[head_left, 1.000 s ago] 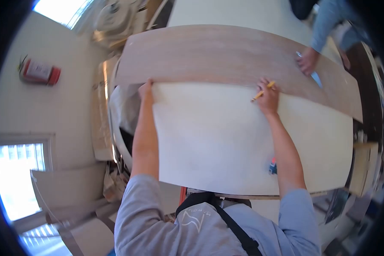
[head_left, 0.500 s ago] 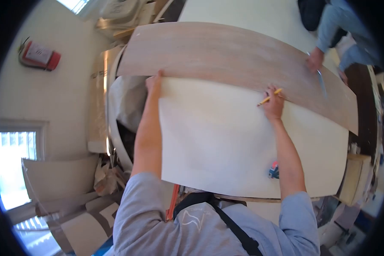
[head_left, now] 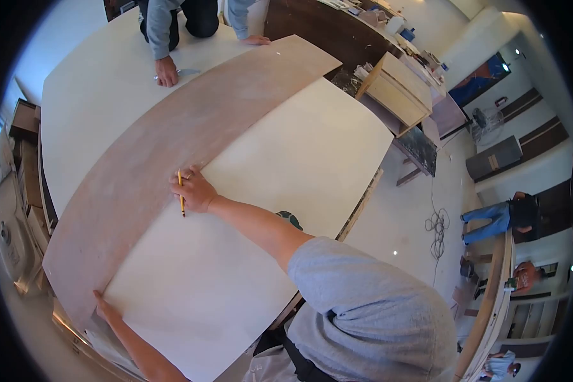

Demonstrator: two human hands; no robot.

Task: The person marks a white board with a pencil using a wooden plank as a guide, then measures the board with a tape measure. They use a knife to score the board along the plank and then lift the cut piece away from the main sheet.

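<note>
A long, thin brownish wooden board (head_left: 191,114) lies across a large white sheet (head_left: 235,274). My left hand (head_left: 106,307) is at the board's near edge by its left end, one digit on the edge and the other fingers mostly hidden. Farther along that edge, my right hand (head_left: 199,192) rests with a yellow pencil (head_left: 181,184) held in its fingers, point toward me. Partly behind my right forearm, a dark green tape measure (head_left: 290,219) sits on the sheet.
Across the board a co-worker kneels on the white surface, one hand (head_left: 167,71) near a shiny blade-like tool (head_left: 188,72), the other (head_left: 256,40) flat. A wooden box (head_left: 398,92) stands beyond the sheet's right end. Cable (head_left: 437,226) lies on the floor; other people stand far right.
The view has swung to the right, bringing in more of the room. My hands stay along the board's edge, the pencil still in my right. The co-worker's tool hand has moved off the board.
</note>
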